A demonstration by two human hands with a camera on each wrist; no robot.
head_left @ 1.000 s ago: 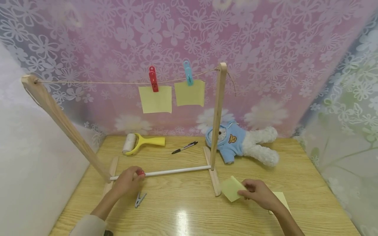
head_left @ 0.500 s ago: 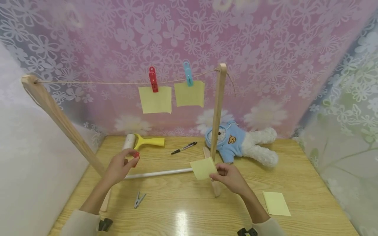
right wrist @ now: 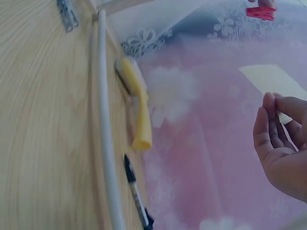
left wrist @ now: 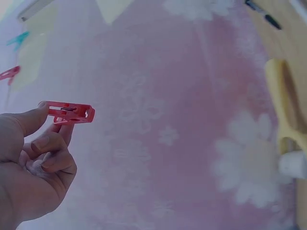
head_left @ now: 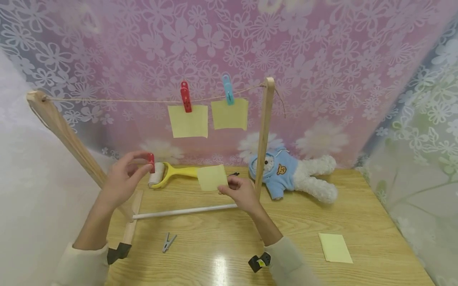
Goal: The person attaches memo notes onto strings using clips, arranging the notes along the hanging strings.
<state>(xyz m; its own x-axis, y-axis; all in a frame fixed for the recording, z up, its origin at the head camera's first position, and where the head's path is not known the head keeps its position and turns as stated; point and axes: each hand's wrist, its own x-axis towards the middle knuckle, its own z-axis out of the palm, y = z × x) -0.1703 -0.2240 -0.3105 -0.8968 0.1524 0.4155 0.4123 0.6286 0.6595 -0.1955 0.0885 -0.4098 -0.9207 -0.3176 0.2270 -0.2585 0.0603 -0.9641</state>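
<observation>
Head view: left fingers (head_left: 134, 156) pinch red clip (head_left: 152, 159), right fingers (head_left: 237, 182) yellow note (head_left: 212, 177).

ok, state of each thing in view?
Red clothespin, pinched in left hand
Sticky note, pinched in right hand
Twine, strung between posts
Second red clothespin, clamped on hung note
Blue clothespin, clamped on another note
Gray clothespin, lying on table
Sticky-note pad, lying flat
Lint roller, lying down
Pen, lying down
Teddy bear, lying down
</observation>
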